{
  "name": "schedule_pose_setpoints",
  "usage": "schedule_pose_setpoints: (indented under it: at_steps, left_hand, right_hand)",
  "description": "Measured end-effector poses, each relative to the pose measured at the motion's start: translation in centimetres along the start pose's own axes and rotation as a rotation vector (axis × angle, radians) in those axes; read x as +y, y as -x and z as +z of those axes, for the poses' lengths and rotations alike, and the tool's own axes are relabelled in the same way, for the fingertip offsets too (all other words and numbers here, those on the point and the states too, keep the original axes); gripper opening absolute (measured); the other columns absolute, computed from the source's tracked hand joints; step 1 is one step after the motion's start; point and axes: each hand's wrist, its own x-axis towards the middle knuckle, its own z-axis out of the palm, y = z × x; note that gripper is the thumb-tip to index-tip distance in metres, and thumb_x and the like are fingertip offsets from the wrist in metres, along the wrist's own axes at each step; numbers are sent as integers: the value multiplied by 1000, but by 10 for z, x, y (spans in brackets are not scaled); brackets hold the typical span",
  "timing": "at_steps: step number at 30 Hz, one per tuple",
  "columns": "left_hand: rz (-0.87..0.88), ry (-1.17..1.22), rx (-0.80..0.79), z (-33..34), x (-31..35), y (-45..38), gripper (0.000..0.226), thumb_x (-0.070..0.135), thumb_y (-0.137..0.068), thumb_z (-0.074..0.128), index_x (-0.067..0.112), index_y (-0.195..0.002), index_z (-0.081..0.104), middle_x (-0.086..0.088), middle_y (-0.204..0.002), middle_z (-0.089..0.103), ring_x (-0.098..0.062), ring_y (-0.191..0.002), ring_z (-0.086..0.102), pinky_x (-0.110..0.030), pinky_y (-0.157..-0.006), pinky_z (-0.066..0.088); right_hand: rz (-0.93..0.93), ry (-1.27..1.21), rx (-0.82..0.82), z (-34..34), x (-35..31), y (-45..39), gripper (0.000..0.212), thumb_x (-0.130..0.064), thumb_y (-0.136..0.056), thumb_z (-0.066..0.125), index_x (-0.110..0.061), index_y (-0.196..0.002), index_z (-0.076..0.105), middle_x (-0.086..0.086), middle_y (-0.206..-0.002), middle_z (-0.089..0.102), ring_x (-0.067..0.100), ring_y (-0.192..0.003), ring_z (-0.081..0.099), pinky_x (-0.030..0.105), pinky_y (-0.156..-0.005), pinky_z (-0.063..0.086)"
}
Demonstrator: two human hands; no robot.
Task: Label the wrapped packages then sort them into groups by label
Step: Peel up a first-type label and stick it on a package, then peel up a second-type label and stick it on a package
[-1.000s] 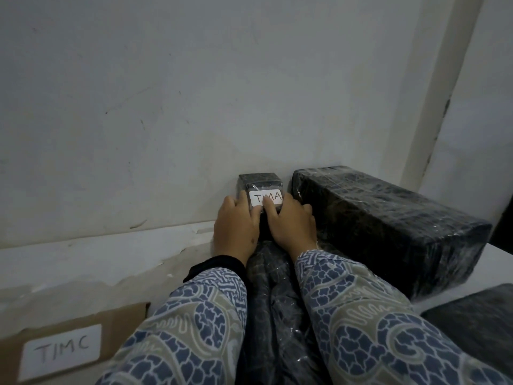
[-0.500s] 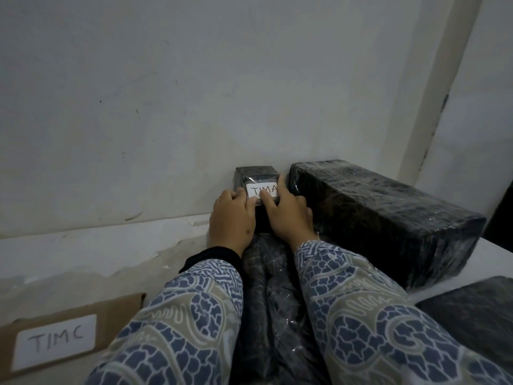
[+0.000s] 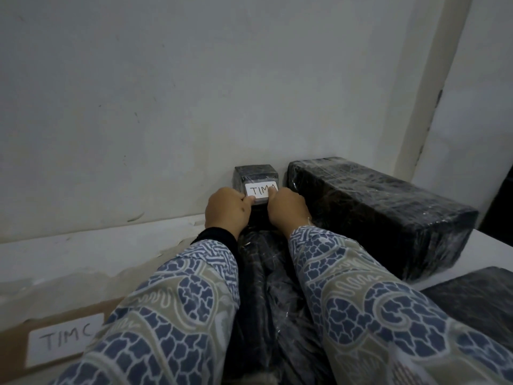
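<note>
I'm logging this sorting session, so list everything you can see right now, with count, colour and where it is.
Small black plastic-wrapped package: one, black, against the wall, straight ahead.
White paper label reading TIMA: one, white, on that small package's front.
Long black plastic-wrapped block: one, black, right of the small package.
Black wrapped bundle: one, black, between the forearms.
Dark wrapped package: one, black, lower right, cut off by the frame.
Brown cardboard piece with white TIMC label: one, lower left.
White wall: behind everything.
Left hand: fingers at the label's left edge.
Right hand: fingers at its right edge.
Patterned blue sleeves: two.
</note>
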Motion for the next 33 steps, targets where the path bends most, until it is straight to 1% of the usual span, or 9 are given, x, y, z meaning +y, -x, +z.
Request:
schedule_pose_setpoints:
  at_steps: [4,7,9,12,15,18,21,24,33]
  left_hand:
    - [-89,-35,3,-8,8,-4,31,18,-87,60,2,-61,56,-14,-74,61,-33,-84,61,-29,-65,37]
    - [-79,-85,33,-15,17,4,30,10,-86,55,3,-59,44,-8,-68,49,-27,-73,49,-29,-65,36]
    - [-54,-78,62,-20,26,15,21,10,-84,54,6,-64,51,-10,-71,51,-27,-70,48,-29,-63,36]
    - [32,-29,108,-26,45,35,23,14,-84,52,5,-64,57,-12,-73,61,-32,-73,57,-33,-61,40]
    - [127,26,91,-27,65,61,25,17,-85,53,4,-66,64,-13,-77,67,-32,-78,61,-38,-65,48]
    - [164,69,19,-19,85,95,20,18,-87,52,13,-68,58,-7,-82,64,-28,-83,60,-33,-65,41]
    - [166,115,-46,-12,100,127,17,20,-89,52,10,-79,62,-10,-88,67,-28,-85,61,-35,-70,46]
    - [199,105,-117,-6,110,158,18,21,-88,52,13,-74,61,-10,-84,67,-29,-82,61,-36,-70,47]
    - [356,166,-271,36,175,269,23,21,-91,48,12,-70,52,-14,-81,64,-33,-78,58,-37,-62,43]
  right_hand:
    - [-33,17,-12,-17,-2,10,32,-13,-97,34,3,-113,57,21,-121,59,37,-112,56,37,-87,46]
    - [-126,53,19,-28,-6,30,21,-4,-91,40,2,-104,55,20,-116,59,38,-107,57,38,-81,46]
    - [-187,73,34,-37,-7,43,13,-2,-89,41,-2,-80,50,21,-111,59,38,-104,57,39,-79,46]
    - [-234,104,84,-49,-2,54,38,1,-86,42,-14,-56,25,15,-81,55,37,-82,54,38,-65,40]
    - [-229,74,103,-61,8,69,34,0,-85,45,-12,-57,31,4,-60,34,27,-61,40,33,-54,31]
    - [-252,57,73,-80,27,93,20,-7,-84,47,-10,-64,44,12,-71,53,32,-69,50,34,-59,35]
    - [-283,52,61,-104,53,120,20,-8,-84,48,-9,-64,50,15,-75,57,30,-69,51,34,-61,38]
    - [-276,60,82,-134,79,147,15,-9,-81,53,-7,-82,68,14,-87,68,29,-79,61,37,-70,51]
    - [-55,123,192,-182,176,225,15,-14,-80,57,-7,-86,69,10,-91,68,27,-84,61,38,-77,52]
